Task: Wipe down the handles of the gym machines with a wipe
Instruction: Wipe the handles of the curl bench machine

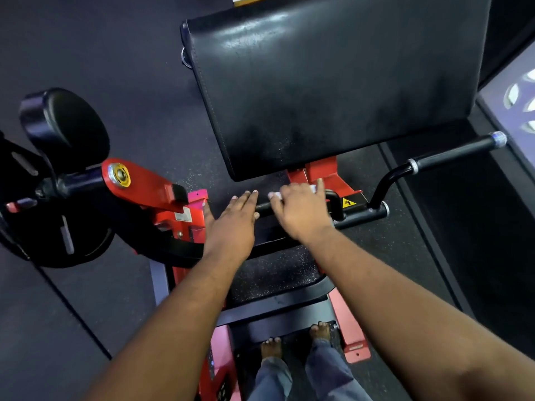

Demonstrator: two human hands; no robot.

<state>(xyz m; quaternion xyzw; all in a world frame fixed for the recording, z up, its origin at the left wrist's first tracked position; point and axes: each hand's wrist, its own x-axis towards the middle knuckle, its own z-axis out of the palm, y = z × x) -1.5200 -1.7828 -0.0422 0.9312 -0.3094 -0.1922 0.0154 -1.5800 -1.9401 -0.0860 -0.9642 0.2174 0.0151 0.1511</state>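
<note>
White wipe (pixel 312 187) material is peeking out at the fingertips and the far edge of the right hand (pixel 301 211), which is curling over the black centre handle bar (pixel 264 208) of the red-framed curl machine (pixel 150 188), just below the black arm pad (pixel 327 82). So the wipe is lying between that palm and the bar, mostly hidden. Beside it, the left hand (pixel 234 221) is resting flat on the same bar with straight fingers, holding nothing. Judging by this, the wiping of the middle grip is under way. The angled side handle (pixel 454 153), out to the right and well apart from both hands, looks untouched, though I cannot tell for sure. The next move is probably calling for sliding the wipe along the bar, then reaching across to that outer grip while keeping the wipe wrapped round it.
</note>
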